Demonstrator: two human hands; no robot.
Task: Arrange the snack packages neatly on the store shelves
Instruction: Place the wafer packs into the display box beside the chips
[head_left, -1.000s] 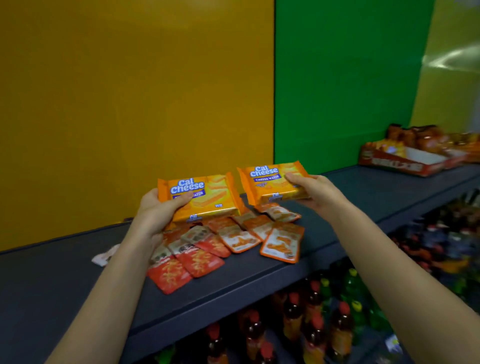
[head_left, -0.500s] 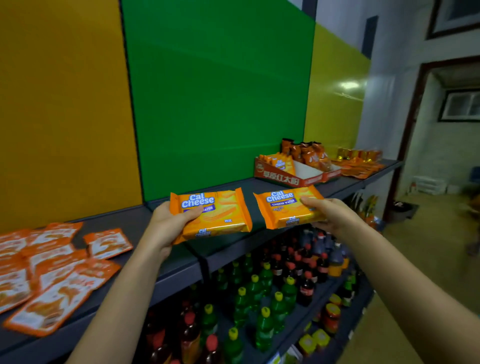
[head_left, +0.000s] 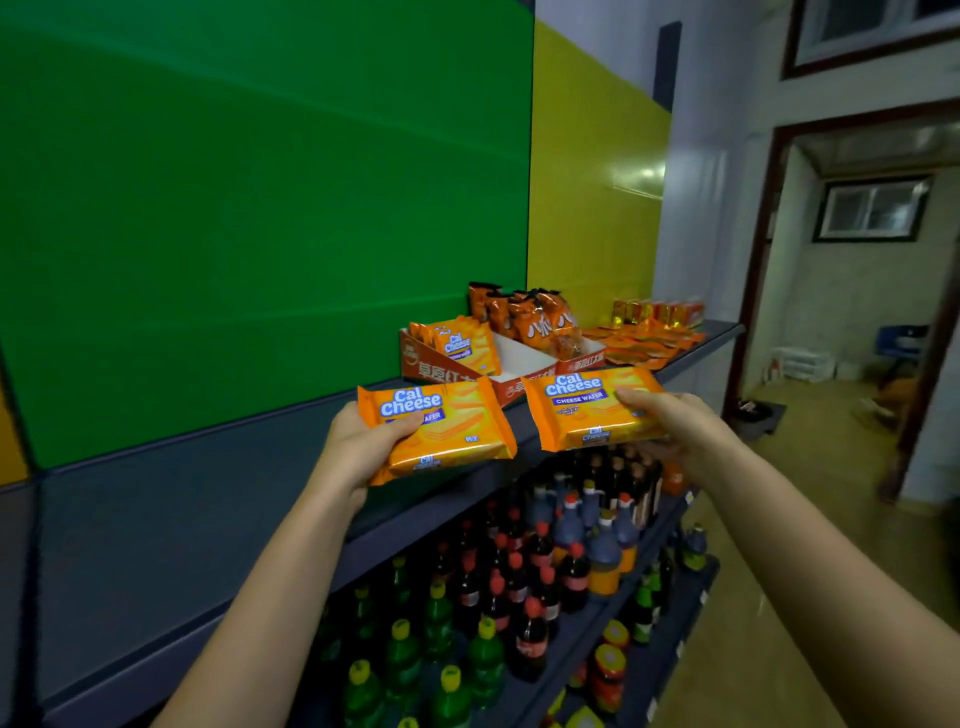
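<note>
Head view: left hand (head_left: 358, 452) grips one Cal Cheese wafer pack (head_left: 441, 423), right hand (head_left: 670, 421) grips second pack (head_left: 587, 405); both held above front edge of shelf (head_left: 182, 519), near red display box (head_left: 524, 364).

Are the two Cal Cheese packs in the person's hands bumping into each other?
Apart. The head view shows the left Cal Cheese pack and the right Cal Cheese pack side by side, with a strip of dark shelf edge showing between them.
</note>
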